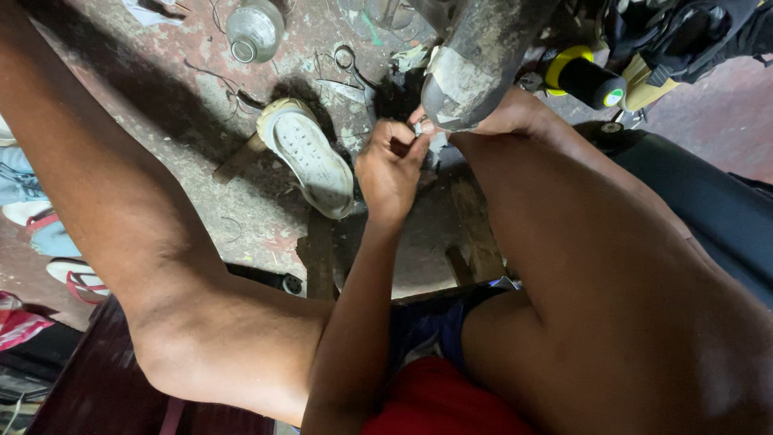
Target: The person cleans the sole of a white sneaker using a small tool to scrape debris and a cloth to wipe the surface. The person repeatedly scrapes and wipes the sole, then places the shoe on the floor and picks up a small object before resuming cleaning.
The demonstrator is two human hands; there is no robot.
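My left hand [388,165] reaches forward between my knees, fingers curled and pinched on a small metal part [418,128]. My right hand [509,113] comes in from the right and meets it at the same spot, its fingertips on the part. A thick, dirty, dark cylinder [475,60] slants down from above and hides most of my right hand's fingers. Both hands work just under the cylinder's rounded end.
A white shoe [310,157] lies sole-up on the stained concrete floor [161,121], left of my hands. A glass jar [254,31] and scissors [350,64] lie farther off. A black and yellow canister [584,76] and a dark seat [708,201] are at the right; sandals [72,278] at the left.
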